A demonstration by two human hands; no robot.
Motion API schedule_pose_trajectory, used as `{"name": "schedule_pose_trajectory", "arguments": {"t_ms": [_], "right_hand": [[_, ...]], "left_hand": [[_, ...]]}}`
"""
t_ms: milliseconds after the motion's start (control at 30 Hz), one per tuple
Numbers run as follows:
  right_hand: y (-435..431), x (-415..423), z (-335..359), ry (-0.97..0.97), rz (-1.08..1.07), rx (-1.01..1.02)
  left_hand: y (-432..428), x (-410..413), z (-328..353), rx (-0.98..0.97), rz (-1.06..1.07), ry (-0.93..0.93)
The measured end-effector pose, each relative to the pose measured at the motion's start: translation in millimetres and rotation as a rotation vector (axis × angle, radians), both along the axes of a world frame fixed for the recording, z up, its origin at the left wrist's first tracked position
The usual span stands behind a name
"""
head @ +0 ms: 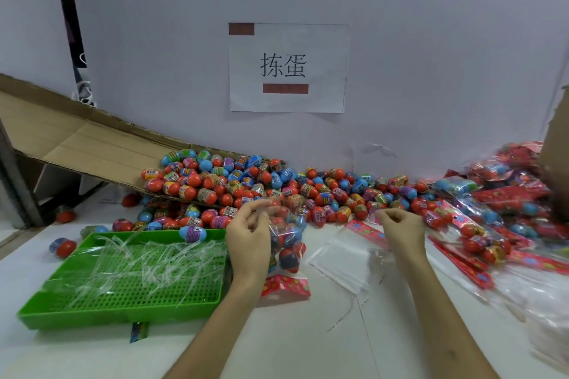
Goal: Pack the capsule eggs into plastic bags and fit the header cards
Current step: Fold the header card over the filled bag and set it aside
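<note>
The person's left hand has its fingers curled round the upper end of a filled bag, a clear plastic sleeve packed with red and blue capsule eggs. The fingertips are blurred, so the exact pinch is hard to read. The bag runs from those fingers back towards the wrist. A red header card lies at its near end, beside the left forearm; whether card and bag are joined cannot be told.

The right hand hovers well apart from the left, its fingers bent inward with the tips drawn against the thumb. Whether they pinch anything cannot be told. Just below and inward of these fingers lies a stack of empty bags, flat on the white table. A loose card strip, red with coloured dots, sits between the fingers of the two hands, nearer the right.

Beyond both sets of fingertips spreads the loose pile of capsule eggs, partly spilling off a sloping cardboard ramp. Outward of the left fingers stands a green tray littered with clear strips, and a blue egg rests on its far rim. Outward of the right fingers lie packed bags in a heap and more red cards. A paper sign hangs on the wall beyond.
</note>
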State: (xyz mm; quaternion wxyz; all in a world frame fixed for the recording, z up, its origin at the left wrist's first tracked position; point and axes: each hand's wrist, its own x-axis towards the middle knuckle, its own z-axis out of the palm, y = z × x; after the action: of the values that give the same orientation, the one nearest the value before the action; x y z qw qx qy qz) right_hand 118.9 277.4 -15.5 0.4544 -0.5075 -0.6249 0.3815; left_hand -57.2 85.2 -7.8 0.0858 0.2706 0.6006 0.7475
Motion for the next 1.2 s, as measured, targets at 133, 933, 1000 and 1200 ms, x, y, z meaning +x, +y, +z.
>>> {"name": "schedule_pose_trajectory", "arguments": {"t_ms": [133,933,1000,1200], "right_hand": [[3.8,3.0,-2.5,-0.261,0.155,-0.056],[-71.5,-46.8,23.5,0.128,0.780,-0.174],[-73.5,-48.4,22.6,0.159,0.815,-0.212],[-70.1,-49.2,20.6,0.161,0.844,-0.289]], "left_hand": [[0.2,-1.3,0.9,0.017,0.018,-0.041],[0.3,-1.9,6.3,0.089,-0.315,-0.307],[-0.7,-1.2,7.7,0.096,-0.343,-0.300],[-2.5,1.9,11.5,0.104,-0.416,-0.330]]}}
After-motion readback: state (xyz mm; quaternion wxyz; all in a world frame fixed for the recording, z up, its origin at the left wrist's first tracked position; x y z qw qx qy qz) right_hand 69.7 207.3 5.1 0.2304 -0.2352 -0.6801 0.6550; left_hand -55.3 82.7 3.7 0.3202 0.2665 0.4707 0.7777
